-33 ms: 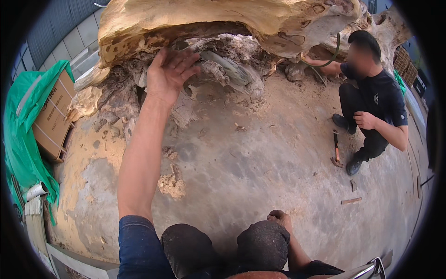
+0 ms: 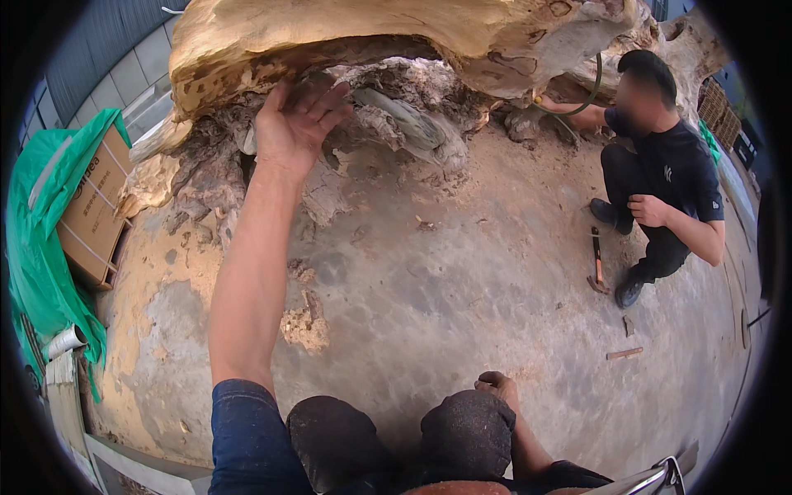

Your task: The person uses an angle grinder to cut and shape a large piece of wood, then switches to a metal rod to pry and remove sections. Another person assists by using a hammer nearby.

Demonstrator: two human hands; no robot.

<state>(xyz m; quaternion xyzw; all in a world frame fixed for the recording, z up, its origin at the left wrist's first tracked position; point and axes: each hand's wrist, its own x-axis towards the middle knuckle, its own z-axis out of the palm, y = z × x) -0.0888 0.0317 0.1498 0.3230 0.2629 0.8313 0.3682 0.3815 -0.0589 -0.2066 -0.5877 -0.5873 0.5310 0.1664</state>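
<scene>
While the left hand (image 2: 294, 134) is by the big log (image 2: 330, 23), its fingers are spread. For the right hand (image 2: 500, 388) by one knee (image 2: 467, 437), I cannot tell.

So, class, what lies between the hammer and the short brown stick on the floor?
In the head view, a small dark scrap lies between the hammer and the short brown stick, nearer the stick.

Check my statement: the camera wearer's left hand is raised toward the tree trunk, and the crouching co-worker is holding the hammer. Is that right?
Not quite: the head view shows the hammer lying on the floor near the crouching co-worker. The left hand is indeed raised toward the tree trunk.
</scene>
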